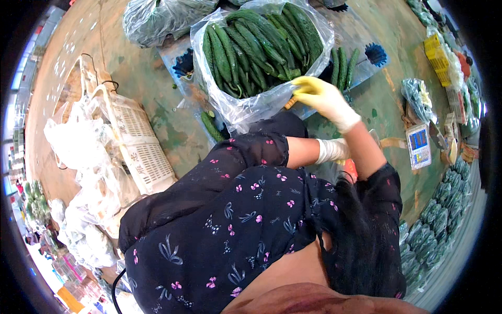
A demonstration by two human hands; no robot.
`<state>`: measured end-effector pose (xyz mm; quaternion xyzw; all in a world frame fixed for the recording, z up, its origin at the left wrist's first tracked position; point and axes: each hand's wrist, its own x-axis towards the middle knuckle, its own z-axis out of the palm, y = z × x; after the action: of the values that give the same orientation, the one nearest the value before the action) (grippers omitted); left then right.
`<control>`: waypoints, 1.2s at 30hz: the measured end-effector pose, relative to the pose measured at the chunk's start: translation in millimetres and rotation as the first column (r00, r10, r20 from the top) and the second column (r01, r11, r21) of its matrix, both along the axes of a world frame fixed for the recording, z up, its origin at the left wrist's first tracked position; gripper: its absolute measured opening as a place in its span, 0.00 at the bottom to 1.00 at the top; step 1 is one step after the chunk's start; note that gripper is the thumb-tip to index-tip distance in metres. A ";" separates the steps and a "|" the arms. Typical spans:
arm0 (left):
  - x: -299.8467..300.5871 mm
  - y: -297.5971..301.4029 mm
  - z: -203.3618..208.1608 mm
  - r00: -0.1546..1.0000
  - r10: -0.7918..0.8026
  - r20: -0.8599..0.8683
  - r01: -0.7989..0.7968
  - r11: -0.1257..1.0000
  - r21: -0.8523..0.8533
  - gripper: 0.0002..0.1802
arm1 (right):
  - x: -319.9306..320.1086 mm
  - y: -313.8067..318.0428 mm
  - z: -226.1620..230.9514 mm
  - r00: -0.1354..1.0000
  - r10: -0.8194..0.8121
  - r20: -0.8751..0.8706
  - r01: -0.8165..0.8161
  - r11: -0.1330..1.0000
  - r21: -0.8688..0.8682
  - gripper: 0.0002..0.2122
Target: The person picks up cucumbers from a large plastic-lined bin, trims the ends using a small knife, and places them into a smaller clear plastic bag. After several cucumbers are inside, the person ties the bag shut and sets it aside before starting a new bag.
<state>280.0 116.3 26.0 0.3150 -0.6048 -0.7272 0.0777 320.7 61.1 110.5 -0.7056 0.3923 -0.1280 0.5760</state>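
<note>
My right hand [320, 98], in a yellowish-white glove, hovers at the near right rim of a clear plastic bag [235, 112]. Its fingers are bent and look apart; a small orange-brown piece [291, 102] shows just beside their tips. The bag stands wide and is heaped with long green cucumbers [256, 44]. My left hand [334, 150], gloved with a white cuff, reaches across to the right, and my right forearm partly covers it. Its fingers are hidden. Clear plastic and a red item [349, 170] show just below it.
Several loose cucumbers [342, 68] lie right of the bag, another [211, 126] left of it. A white plastic crate [141, 141] stands left. At right are a digital scale [418, 146], a yellow crate [437, 60] and rows of bagged produce [436, 220]. A full plastic bag [157, 21] lies far left.
</note>
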 end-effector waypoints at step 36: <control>49.6 -11.2 0.3 0.887 0.397 -0.234 -0.363 0.915 0.176 0.15 | 19.5 -5.7 3.5 0.841 -0.398 0.367 -0.099 0.553 0.827 0.22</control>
<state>329.6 105.2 26.3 0.3315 -0.4677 -0.7705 0.2787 340.2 55.4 114.0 -0.2558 0.2975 -0.1655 0.9048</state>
